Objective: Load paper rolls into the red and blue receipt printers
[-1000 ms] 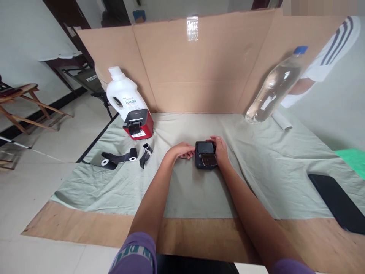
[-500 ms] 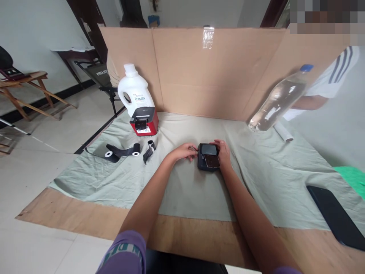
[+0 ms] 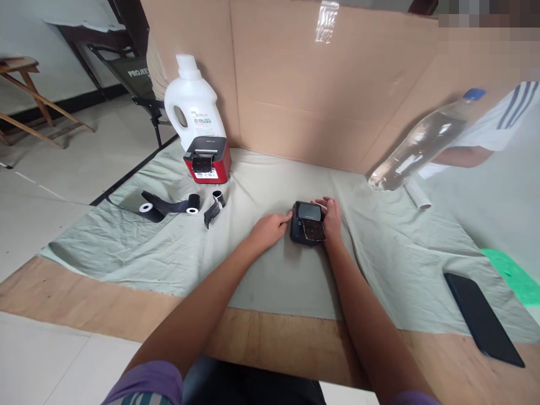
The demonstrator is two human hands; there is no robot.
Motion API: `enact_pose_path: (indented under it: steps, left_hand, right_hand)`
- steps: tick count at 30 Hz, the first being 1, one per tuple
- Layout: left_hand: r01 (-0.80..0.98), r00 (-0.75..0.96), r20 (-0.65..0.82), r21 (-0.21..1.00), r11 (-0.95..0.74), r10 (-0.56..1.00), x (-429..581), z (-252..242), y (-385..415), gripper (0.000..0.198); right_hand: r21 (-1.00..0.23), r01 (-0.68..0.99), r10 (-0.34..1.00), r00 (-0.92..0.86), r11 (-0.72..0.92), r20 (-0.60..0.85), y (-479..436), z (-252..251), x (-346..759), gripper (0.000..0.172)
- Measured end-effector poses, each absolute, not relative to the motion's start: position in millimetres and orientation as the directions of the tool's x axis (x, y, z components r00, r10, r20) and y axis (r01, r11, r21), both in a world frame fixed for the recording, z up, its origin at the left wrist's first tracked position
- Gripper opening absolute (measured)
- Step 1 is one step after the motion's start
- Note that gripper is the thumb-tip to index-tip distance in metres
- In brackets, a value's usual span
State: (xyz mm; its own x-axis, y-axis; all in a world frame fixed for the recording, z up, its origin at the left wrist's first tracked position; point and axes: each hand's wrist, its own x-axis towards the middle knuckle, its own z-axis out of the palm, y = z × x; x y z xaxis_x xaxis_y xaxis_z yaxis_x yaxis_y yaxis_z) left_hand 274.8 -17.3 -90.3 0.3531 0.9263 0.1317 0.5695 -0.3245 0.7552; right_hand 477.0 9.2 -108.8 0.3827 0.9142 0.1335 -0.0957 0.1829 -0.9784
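A small black device (image 3: 309, 212) with a grey screen rests on the green cloth, a dark strip (image 3: 314, 230) lying over its lower front. My left hand (image 3: 271, 228) is at the device's left side; its index finger points at the edge and the other fingers are curled in, with nothing visible in them. Around the right side of the device wraps my right hand (image 3: 332, 218), steadying it, its fingers partly behind the device.
At the back left, a red and black printer (image 3: 213, 163) stands before a white jug (image 3: 196, 107). Black rolls (image 3: 155, 212) lie left. A clear bottle (image 3: 417, 146) leans back right beside a white tube (image 3: 417, 196); a phone (image 3: 483, 318) lies front right. Cardboard (image 3: 295, 79) stands behind.
The fingers of my left hand have curled in, leaving the index finger extended to the device. My right hand stays at its right side. The camera view has tilted down.
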Motion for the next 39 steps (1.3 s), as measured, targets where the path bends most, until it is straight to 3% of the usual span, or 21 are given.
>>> enact_pose_path:
  steps: [8,17,24,27,30,33,35,39]
  left_hand:
    - [0.509,0.235,0.089,0.837,-0.2,0.968,278.6,-95.5,-17.8,0.043]
    - [0.441,0.318,-0.053,0.892,-0.098,0.947,275.8,-95.4,-10.0,0.037]
    - [0.45,0.288,0.016,0.88,-0.151,0.957,280.7,-94.6,-22.6,0.062]
    - [0.427,0.31,0.039,0.887,-0.175,0.95,282.7,-98.3,-21.1,0.059]
    - [0.385,0.307,0.039,0.909,-0.162,0.951,285.1,-102.1,-16.6,0.058]
    - [0.341,0.303,0.039,0.929,-0.146,0.952,287.2,-104.4,-13.6,0.058]
    - [0.322,0.302,0.041,0.936,-0.142,0.953,288.0,-105.0,-13.1,0.057]
    - [0.323,0.294,0.03,0.938,-0.129,0.955,288.0,-104.2,-14.3,0.056]
  right_hand:
    - [-0.983,-0.053,0.912,0.385,0.177,0.144,6.7,-105.3,476.6,0.036]
    - [-0.988,-0.041,0.903,0.412,0.149,0.119,6.4,-102.2,476.6,0.034]
    - [-0.985,0.099,0.858,0.485,0.14,0.171,5.5,-102.5,479.5,0.023]
    - [-0.976,0.204,0.919,0.365,0.08,0.151,6.6,-96.5,493.7,0.023]
    - [-0.979,0.202,1.0,0.03,-0.004,0.003,3.3,-81.6,517.1,0.035]
    - [-0.982,0.181,0.971,-0.218,-0.061,-0.1,-2.1,-69.3,535.2,0.047]
    - [-0.984,0.176,0.973,-0.219,-0.041,-0.08,-2.1,-68.1,537.6,0.045]
    - [-0.966,0.256,0.999,-0.039,0.025,0.016,8.0,-74.7,526.2,0.032]
